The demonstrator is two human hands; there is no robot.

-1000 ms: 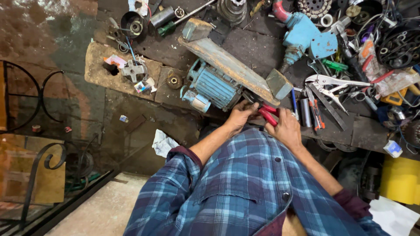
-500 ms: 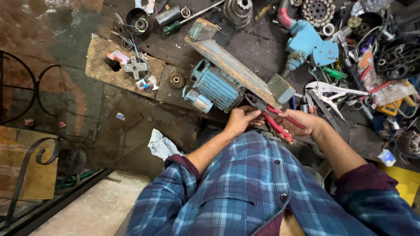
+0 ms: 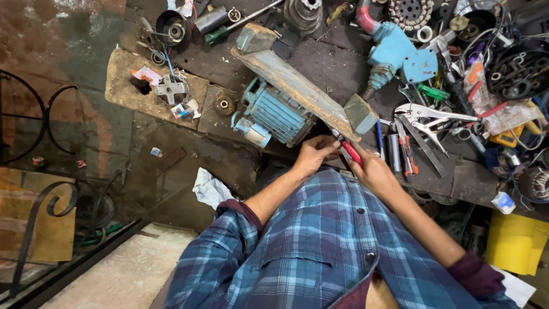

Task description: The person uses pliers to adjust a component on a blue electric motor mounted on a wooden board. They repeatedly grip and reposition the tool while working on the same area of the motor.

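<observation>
— How many hands are at work, and on what?

— Two. The left hand [image 3: 313, 153] and the right hand [image 3: 370, 169] meet over one pair of red-handled pliers [image 3: 350, 151], near the middle of the scene. The right hand's fingers are wrapped and pressed around the red handles; the left hand's fingers are curled at the tool's front end, but whether they pinch anything there I cannot tell.

— Where do the pliers sit?

— Just at the near edge of one blue finned motor [image 3: 279, 114], under the right end of one long rusty metal bar [image 3: 297, 80] that lies slanted across it.

— And around them?

— To the far right, one blue pump body [image 3: 396, 57]. Right of the hands, one pair of silver locking pliers [image 3: 430, 114]. Near left, one crumpled white rag [image 3: 209, 189] on the dark floor. At far left, one wooden board [image 3: 126, 86] holding small parts.
</observation>
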